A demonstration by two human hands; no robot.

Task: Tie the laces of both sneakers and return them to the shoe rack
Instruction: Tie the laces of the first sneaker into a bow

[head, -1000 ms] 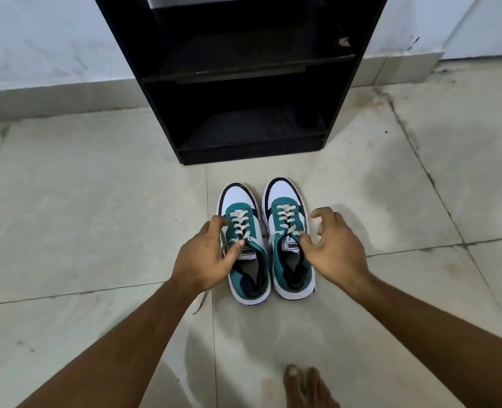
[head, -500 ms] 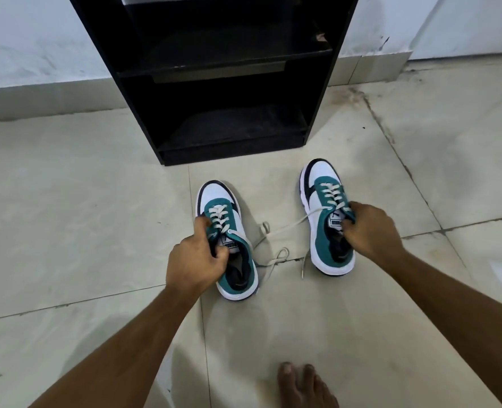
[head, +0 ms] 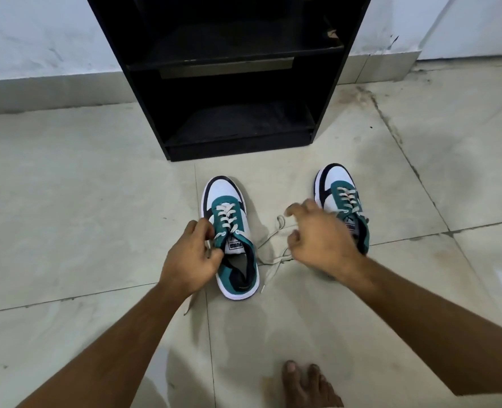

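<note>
Pretty much nothing was done yet: both sneakers sat unlaced on the floor (head: pixel 67 201) near the shoe rack (head: pixel 229 83), loose laces (head: pixel 273 248) trailing between them. Left hand (head: pixel 189 260) pinched the left sneaker (head: pixel 232 231) by its eyelets. Compared to 0.5 s before, the right hand (head: pixel 320 240) had let go of the right sneaker (head: pixel 339 201), fingers loosely curled, holding nothing.

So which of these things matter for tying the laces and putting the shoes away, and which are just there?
Part of the job:
left sneaker
right sneaker
loose laces
black shoe rack
left hand, gripping the left sneaker
right hand, holding nothing

Just there:
tiled floor
white wall
a bare foot
</note>
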